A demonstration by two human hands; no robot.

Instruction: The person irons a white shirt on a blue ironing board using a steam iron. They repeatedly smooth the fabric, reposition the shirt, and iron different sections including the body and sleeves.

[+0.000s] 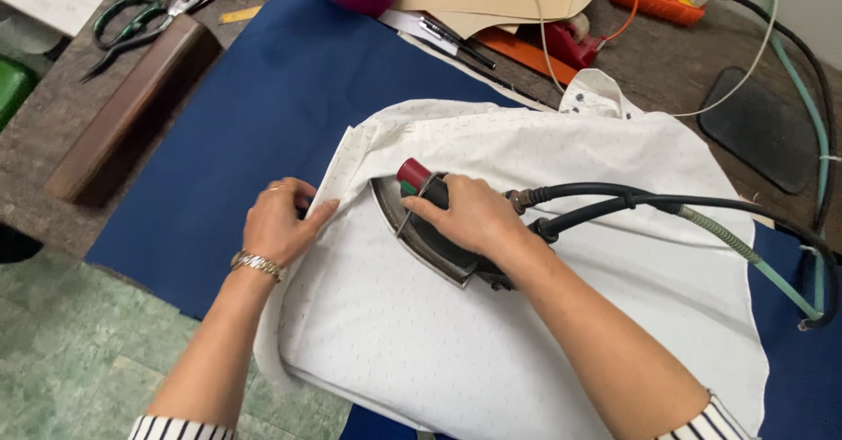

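Now, the pressing:
Iron: the iron (430, 238) sat on the white shirt (526, 317), nose aimed at the folded edge on the left side.
Right hand: the right hand (469, 216) was wrapped tight round the iron's handle, fingers closed over it, thumb near the red knob (413, 172).
Left hand: the left hand (282, 223) lay on the shirt's folded edge, fingers bent and pinching the cloth flat just ahead of the iron's tip; a gold bracelet (257, 264) sat on the wrist.
Shirt: it was spread over the blue pad (263, 124) on the table, collar (598, 93) at the far side.
Done, by my reckoning: the broad panel nearest looked smooth and flat.
Left: the fold under the left hand looked unfinished; the far part by the collar showed soft creases.
Hidden: the iron's soleplate contact, the handle under the fingers, the shirt's near hem past the frame edge.
Hard to make out: whether steam was running; the hoses (667, 207) ran off to the right, out of view.
Nearby: scissors (145, 19) lay at the far left.
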